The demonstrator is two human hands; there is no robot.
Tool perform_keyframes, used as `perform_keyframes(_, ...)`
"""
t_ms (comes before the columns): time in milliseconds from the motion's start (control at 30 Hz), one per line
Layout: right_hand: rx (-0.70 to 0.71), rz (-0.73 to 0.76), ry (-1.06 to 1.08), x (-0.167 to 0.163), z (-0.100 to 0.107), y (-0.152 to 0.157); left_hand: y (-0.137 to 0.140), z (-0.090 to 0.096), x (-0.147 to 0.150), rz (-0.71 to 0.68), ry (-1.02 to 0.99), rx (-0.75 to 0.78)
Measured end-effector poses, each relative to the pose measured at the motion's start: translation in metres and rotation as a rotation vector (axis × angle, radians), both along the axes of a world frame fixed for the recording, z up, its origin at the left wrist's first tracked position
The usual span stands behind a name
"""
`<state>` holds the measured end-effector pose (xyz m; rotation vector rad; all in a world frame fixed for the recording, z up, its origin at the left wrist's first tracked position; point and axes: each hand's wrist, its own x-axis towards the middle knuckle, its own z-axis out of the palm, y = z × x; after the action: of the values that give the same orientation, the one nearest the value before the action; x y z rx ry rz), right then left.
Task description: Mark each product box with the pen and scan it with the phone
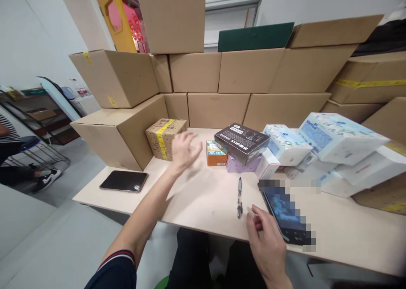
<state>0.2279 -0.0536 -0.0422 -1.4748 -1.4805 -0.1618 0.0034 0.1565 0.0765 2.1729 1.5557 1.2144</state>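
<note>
My left hand [185, 150] reaches over the table with its fingers spread and nothing in them. Just beside it, to the left, is a small cardboard box [157, 142] with yellow tape; I cannot tell whether they touch. An orange box [216, 157] stands to the right of this hand. Near the table's front edge, my right hand [268, 240] is loosely curled, thumb and fingers a little apart, holding nothing visible. Close to it lie a pen [240, 198] and a dark handheld device [283, 213] with a lit screen, partly pixelated.
A phone [124, 181] lies at the left. A black box [242, 141] rests on a purple box [243, 164]. White tissue packs [341, 134] are piled at the right. Stacked cartons [218, 109] wall the back. A person's shoe [47, 180] shows at far left.
</note>
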Motion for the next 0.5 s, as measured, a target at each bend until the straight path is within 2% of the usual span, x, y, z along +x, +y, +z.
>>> perform_keyframes(67,-0.002,0.000,-0.009,0.000,-0.003,0.000,0.004,0.023,-0.025,0.274,0.179,0.155)
perform_keyframes(100,0.001,-0.001,-0.015,-0.001,-0.005,0.001,0.008,0.031,-0.037,0.369,0.245,0.167)
perform_keyframes(167,0.015,-0.004,-0.029,-0.001,-0.007,0.001,0.015,0.042,-0.057,0.454,0.325,0.070)
perform_keyframes(233,0.036,-0.010,-0.045,-0.002,-0.008,0.001,0.019,0.044,-0.069,0.447,0.376,-0.058)
perform_keyframes(300,0.052,-0.015,-0.056,-0.003,-0.009,0.001,0.016,0.039,-0.072,0.436,0.374,-0.107)
perform_keyframes(400,0.062,-0.020,-0.058,-0.003,-0.011,0.001,-0.007,0.028,-0.067,0.406,0.355,-0.025)
perform_keyframes(500,0.046,-0.014,-0.049,-0.002,-0.012,0.001,-0.048,0.012,-0.060,0.384,0.356,0.142)
